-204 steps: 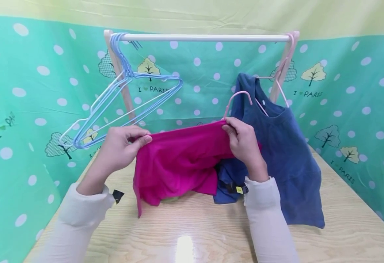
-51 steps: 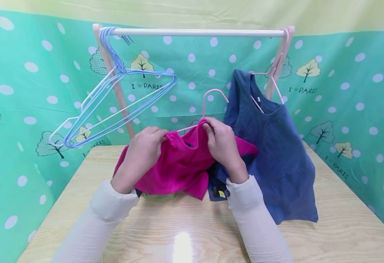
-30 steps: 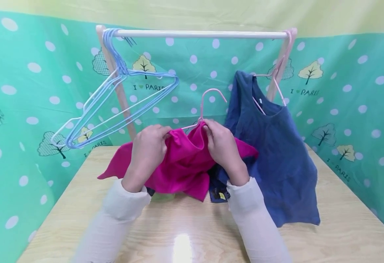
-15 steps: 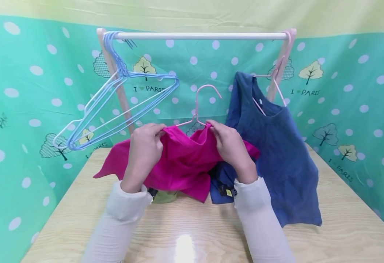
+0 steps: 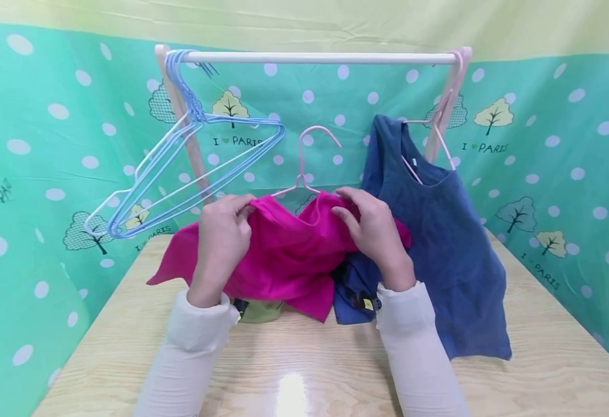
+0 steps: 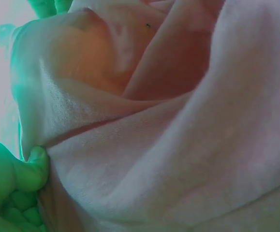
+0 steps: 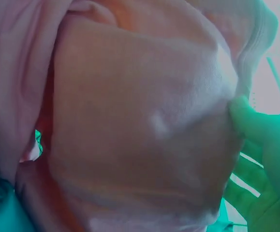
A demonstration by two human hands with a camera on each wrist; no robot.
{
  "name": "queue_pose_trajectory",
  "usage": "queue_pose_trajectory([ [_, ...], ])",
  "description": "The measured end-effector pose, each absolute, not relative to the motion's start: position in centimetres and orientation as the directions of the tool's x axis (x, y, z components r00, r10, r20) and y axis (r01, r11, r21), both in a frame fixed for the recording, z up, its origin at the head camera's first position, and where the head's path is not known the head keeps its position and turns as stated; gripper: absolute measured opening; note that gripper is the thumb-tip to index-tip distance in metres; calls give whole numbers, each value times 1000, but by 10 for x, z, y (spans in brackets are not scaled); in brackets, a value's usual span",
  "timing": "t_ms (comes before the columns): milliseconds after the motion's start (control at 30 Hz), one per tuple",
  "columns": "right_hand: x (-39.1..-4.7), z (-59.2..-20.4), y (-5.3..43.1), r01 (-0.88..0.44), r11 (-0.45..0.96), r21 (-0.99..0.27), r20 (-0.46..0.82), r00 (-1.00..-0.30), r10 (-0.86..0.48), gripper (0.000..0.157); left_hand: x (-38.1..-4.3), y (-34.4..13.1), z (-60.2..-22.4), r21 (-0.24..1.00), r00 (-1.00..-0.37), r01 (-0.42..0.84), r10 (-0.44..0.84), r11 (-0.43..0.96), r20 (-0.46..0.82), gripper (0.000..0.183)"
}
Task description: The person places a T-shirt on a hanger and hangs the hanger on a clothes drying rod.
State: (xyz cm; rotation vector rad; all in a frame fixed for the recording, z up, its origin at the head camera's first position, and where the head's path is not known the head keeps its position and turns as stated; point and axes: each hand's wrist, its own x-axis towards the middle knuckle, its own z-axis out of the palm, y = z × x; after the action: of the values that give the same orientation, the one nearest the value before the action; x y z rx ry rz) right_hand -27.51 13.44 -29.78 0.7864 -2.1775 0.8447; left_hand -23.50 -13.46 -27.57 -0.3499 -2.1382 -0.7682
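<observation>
A magenta shirt [image 5: 288, 249] hangs spread between both hands in the head view, its neckline upward. From the neck opening rises a pink clothes hanger [image 5: 302, 168], hook on top; its lower part is hidden inside the cloth. At the left shoulder, my left hand [image 5: 223, 234] pinches the fabric between thumb and fingers. My right hand [image 5: 374, 229] holds the other shoulder, thumb in front and fingers behind. In the left wrist view the thumb [image 6: 38, 166] presses a cloth edge. Cloth also fills most of the right wrist view, a thumb [image 7: 248, 118] against its edge.
Several blue hangers [image 5: 194, 119] hang at the left of a white rail [image 5: 314, 58]. A navy sleeveless garment [image 5: 440, 249] hangs at the right on a pink hanger. Green cloth [image 5: 259, 311] and dark blue cloth [image 5: 353, 310] lie on the wooden table [image 5: 252, 370].
The shirt's neckline, bunched together earlier, is spread wider. My right hand has slid right along the shoulder, and the pink hanger's hook has shifted left and slightly up.
</observation>
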Motion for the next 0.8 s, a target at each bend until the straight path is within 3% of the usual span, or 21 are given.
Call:
queue_pose_trajectory([
  [200, -277, -299, 140, -730, 618, -292, 784, -553, -283, 30, -235, -139, -275, 424, -601, 499, -50, 756, 798, 20],
  [433, -282, -303, 149, -700, 649, -297, 788, -564, -247, 24, -233, -147, -273, 446, -582, 507, -88, 738, 808, 18],
  [667, -284, -302, 160, -679, 650, -341, 780, -591, -208, 32, -230, -154, -269, 459, -571, 500, -119, 734, 812, 17],
  [800, -286, -302, 163, -693, 635, -342, 810, -559, -175, 31, -228, -158, -265, 480, -556, 501, -158, 720, 816, 17],
])
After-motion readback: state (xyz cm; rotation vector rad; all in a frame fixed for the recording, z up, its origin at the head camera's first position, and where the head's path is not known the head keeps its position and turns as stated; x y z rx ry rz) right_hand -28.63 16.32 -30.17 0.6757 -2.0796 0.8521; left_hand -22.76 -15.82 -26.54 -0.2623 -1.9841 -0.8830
